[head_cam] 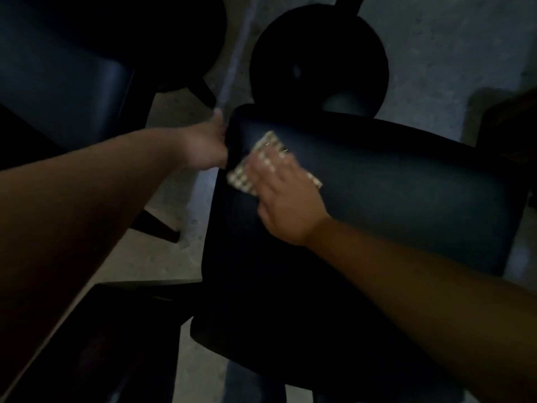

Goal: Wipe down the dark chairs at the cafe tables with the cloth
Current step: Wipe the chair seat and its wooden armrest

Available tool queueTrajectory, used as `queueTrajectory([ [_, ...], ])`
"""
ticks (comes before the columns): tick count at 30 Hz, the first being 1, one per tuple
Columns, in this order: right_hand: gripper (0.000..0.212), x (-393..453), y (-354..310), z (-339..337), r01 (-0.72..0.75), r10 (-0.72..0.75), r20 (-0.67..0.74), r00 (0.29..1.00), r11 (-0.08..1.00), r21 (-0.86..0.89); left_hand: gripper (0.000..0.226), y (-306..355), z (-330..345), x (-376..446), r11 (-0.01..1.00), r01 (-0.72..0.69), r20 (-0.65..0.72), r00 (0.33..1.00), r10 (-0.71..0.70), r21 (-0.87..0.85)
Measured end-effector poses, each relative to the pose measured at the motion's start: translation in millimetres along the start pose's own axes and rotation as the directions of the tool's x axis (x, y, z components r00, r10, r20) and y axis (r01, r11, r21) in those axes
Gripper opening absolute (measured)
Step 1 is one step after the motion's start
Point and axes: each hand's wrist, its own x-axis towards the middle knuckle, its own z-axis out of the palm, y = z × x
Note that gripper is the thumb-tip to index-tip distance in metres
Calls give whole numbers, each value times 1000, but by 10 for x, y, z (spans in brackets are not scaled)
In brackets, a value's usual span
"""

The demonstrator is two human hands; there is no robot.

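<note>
Pressing flat on the one cloth [255,167], the right hand [286,196] lies with its fingers spread and fairly straight across the checked fabric, pinning it against the padded backrest of the dark chair [406,181] in the middle of the view. The cloth sits near the left end of that backrest, its light squares showing beyond the fingertips on the far and left sides and past the hand's right edge. Just to the left, the left hand [207,146] holds the backrest's left edge, the thumb on the far side; its fingers are hidden behind the padding, so how tightly they curl cannot be told. Both forearms are bare and reach in from the near side. The chair's seat drops away dark toward the near edge. A second dark chair [58,82] stands at the far left, well apart from the cloth. One round black table base [318,53] rests on the pale speckled floor [436,53] just beyond the backrest.
</note>
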Motion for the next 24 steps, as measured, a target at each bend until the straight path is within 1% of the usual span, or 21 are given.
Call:
queueTrajectory([
  [1, 65, 26, 10, -9, 138, -136, 71, 988, 990, -33, 82, -73, -52, -58, 993, 6, 37, 999, -2, -119],
  [2, 63, 98, 92, -37, 217, -211, 119, 970, 975, -43, 81, -138, -87, -131, 984, 1, 63, 998, 11, -180],
  [3, 62, 200, 187, -60, 241, -234, 142, 962, 970, -35, 83, -200, -106, -187, 979, 2, 92, 996, 17, -203],
  [4, 61, 310, 264, -76, 219, -214, 140, 967, 975, -23, 83, -268, -102, -225, 975, -10, 121, 992, 37, -221],
  [5, 61, 414, 307, -94, 148, -146, 126, 981, 989, -2, 81, -322, -72, -259, 969, -25, 139, 989, 60, -246],
  [7, 59, 578, 273, -100, -82, 79, 36, 996, 994, 66, 77, -382, 6, -310, 952, -33, 127, 989, 75, -304],
  [9, 59, 659, 94, -48, -260, 267, -61, 962, 960, 103, 75, -413, 80, -320, 913, -32, 49, 997, 57, -406],
  [10, 60, 635, -34, -12, -296, 305, -82, 949, 949, 106, 71, -427, 109, -313, 889, -38, 16, 999, 51, -456],
  [11, 62, 560, -171, 20, -293, 302, -81, 950, 950, 107, 68, -428, 135, -324, 875, -44, -3, 999, 48, -481],
  [12, 65, 444, -294, 70, -242, 251, -70, 965, 963, 115, 67, -415, 151, -343, 871, -42, -19, 999, 37, -489],
  [13, 67, 281, -417, 121, -152, 158, -45, 986, 981, 121, 68, -404, 166, -360, 866, -40, -30, 999, 29, -499],
  [14, 67, 91, -533, 179, -32, 33, -12, 999, 993, 116, 69, -388, 176, -379, 853, -32, -27, 999, 21, -520],
  [15, 66, -108, -620, 213, 109, -114, 44, 993, 989, 95, 69, -379, 187, -394, 846, -30, -11, 1000, 29, -533],
  [16, 64, -274, -654, 234, 238, -245, 116, 963, 968, 74, 69, -377, 201, -408, 853, -34, 1, 999, 40, -521],
  [17, 63, -373, -617, 237, 337, -341, 181, 922, 940, 54, 69, -378, 209, -420, 872, -41, 9, 999, 52, -487],
  [18, 63, -391, -522, 206, 393, -396, 212, 893, 918, 56, 70, -382, 224, -430, 889, -54, 20, 997, 70, -454],
  [19, 63, -346, -399, 160, 401, -407, 216, 887, 913, 77, 71, -391, 241, -438, 903, -66, 32, 996, 88, -425],
  [20, 61, -270, -267, 117, 364, -377, 185, 908, 926, 103, 74, -413, 267, -434, 921, -80, 42, 994, 103, -382],
  [21, 60, -184, -117, 73, 291, -302, 118, 946, 951, 108, 77, -435, 291, -425, 942, -89, 42, 993, 109, -323],
  [22, 58, -105, 43, 31, 193, -198, 41, 979, 977, 96, 81, -454, 305, -417, 964, -94, 35, 994, 107, -249],
  [24, 59, -9, 264, -17, -33, 40, -68, 997, 995, 95, 85, -493, 331, -398, 987, -116, 24, 993, 119, -111],
])
